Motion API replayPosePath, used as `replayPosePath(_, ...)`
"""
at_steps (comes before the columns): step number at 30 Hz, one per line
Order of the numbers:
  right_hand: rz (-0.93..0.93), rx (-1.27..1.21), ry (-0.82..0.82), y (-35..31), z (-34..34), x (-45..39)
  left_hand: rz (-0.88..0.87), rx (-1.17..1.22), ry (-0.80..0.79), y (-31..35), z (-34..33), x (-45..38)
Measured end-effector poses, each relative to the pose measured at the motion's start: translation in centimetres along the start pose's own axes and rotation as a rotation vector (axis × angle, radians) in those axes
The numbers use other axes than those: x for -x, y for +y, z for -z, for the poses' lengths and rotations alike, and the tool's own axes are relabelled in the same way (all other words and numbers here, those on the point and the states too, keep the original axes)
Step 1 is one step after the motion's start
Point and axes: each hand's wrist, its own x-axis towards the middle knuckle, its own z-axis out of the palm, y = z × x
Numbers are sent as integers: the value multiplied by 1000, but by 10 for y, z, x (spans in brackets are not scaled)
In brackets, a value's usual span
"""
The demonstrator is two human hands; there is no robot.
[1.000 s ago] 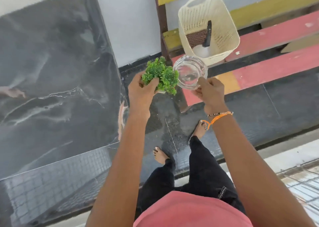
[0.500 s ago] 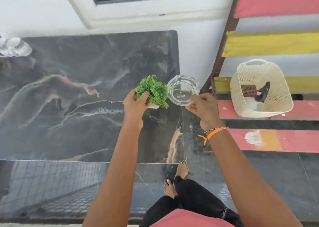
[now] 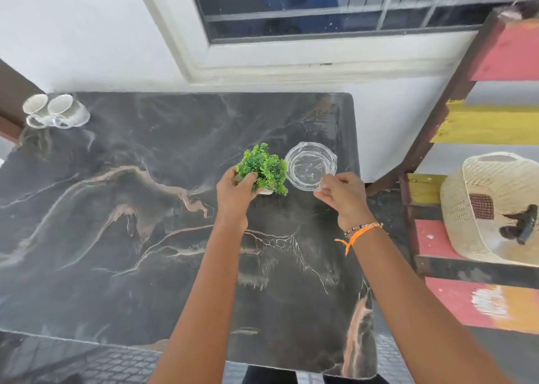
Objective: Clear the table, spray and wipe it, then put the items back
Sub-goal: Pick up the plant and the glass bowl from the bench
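Note:
A dark marble-patterned table (image 3: 122,237) fills the left and middle of the view. My left hand (image 3: 234,192) grips a small green artificial plant (image 3: 262,167) in a white pot, over the table's right part. My right hand (image 3: 341,195) holds a clear glass ashtray (image 3: 310,166) by its near rim, just right of the plant. I cannot tell whether either item touches the surface. Two white cups (image 3: 55,110) stand at the table's far left corner.
A cream plastic basket (image 3: 478,208) with a dark spray bottle (image 3: 522,226) and a brown cloth (image 3: 481,207) sits on a red, yellow and black bench (image 3: 437,237) to the right. A white wall and window (image 3: 320,4) lie behind the table.
I turned from the bench toward the table. Both hands carried the plant and the ashtray from beside the table to over its right part.

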Motion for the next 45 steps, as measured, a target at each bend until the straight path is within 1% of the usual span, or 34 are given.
replayPosePath(5,-2,-49,83,-14,-52,-37,2,-3,-78,29,-2,-62)
replayPosePath(10,-3,-71,194,-20,-93,-71,-49,-85,-149,50,-8,-123)
replayPosePath(15,3,3,288,-25,-114,-96,-57,-97,-203,65,-15,-163)
replayPosePath(19,-25,27,310,-26,-129,-108,-63,-115,-204,68,-15,-187)
replayPosePath(23,-42,24,303,-24,-134,-111,-95,-141,-194,66,-14,-195)
replayPosePath(26,-32,44,277,-24,-134,-110,-97,-178,-240,58,-9,-196)
replayPosePath(29,37,174,273,-24,-129,-107,-110,-167,-308,52,-6,-189)
replayPosePath(32,202,406,338,-22,-122,-109,-123,-236,-265,45,-9,-190)
replayPosePath(33,255,483,329,-23,-121,-109,-144,-283,-243,44,-11,-191)
replayPosePath(34,309,549,284,-24,-121,-110,-166,-314,-226,41,-13,-192)
replayPosePath(37,455,718,85,-24,-123,-113,-171,-316,-204,36,-19,-192)
replayPosePath(38,482,757,54,-22,-123,-116,-164,-309,-202,36,-21,-193)
replayPosePath(40,501,788,54,-20,-125,-119,-160,-318,-190,35,-22,-198)
replayPosePath(45,479,751,93,-20,-130,-118,-160,-318,-191,36,-17,-210)
